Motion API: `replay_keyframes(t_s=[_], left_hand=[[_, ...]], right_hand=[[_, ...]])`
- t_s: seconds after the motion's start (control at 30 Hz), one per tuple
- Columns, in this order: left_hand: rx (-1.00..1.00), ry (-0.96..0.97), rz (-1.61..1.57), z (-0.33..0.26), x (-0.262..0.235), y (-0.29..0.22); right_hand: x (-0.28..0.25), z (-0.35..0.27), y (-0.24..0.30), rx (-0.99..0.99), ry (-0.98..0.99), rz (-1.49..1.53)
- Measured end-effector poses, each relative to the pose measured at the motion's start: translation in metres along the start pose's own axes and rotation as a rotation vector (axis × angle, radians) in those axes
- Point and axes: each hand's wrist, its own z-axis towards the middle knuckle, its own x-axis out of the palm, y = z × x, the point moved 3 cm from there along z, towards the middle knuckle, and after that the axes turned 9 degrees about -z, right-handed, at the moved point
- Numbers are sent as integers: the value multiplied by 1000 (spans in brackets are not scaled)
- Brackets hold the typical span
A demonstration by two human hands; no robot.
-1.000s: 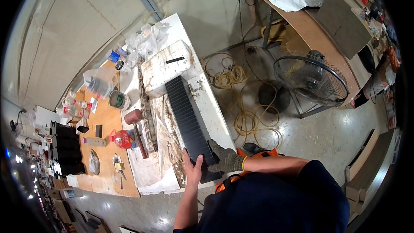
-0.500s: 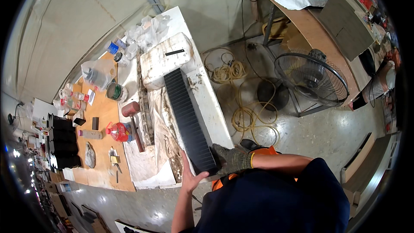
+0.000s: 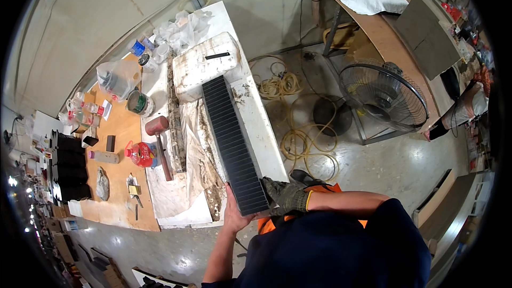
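The left hand (image 3: 233, 214), bare, grips the near left corner of a long dark ribbed panel (image 3: 231, 141), thumb lying up along its left edge. The right hand (image 3: 286, 194), in a dark work glove with a yellow cuff, clamps the near right corner of the same panel. The two hands sit close together at the panel's near end, which overhangs the near edge of the white workbench (image 3: 261, 128).

The panel runs lengthwise up the workbench, slightly tilted, its far end touching a white foam box (image 3: 205, 66) that sits toward the far end. Its right edge lies close to the workbench's right edge, with only a narrow strip of bare top beside it. To its left lies crumpled, stained sheeting (image 3: 200, 154), then a mallet (image 3: 159, 138) with a reddish head. Clear plastic bags (image 3: 181, 29) crowd the far corner.

Left of the workbench, a wooden table (image 3: 120, 128) carries a red bottle (image 3: 140, 153), a tin (image 3: 140, 102) and small bits.

Right of the workbench the concrete floor (image 3: 384, 165) is open near the person, with coiled yellow cable (image 3: 298, 144) just beside the workbench's right edge and a standing fan (image 3: 383, 95) further right.
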Motion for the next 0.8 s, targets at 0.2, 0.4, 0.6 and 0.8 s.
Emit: replay_keyframes(t_s=[0.2, 0.4, 0.6, 0.8], left_hand=[[-104, 0, -196, -1, 0, -1], [-100, -4, -160, 0, 1, -2], [-135, -14, -237, -1, 1, 0], [-121, 2, -202, 1, 0, -4]], right_hand=[[-5, -2, 9, -26, -117, -80], [20, 9, 0, -49, -210, -148], [4, 5, 11, -27, -136, -121], [25, 11, 1, -42, -231, -164]])
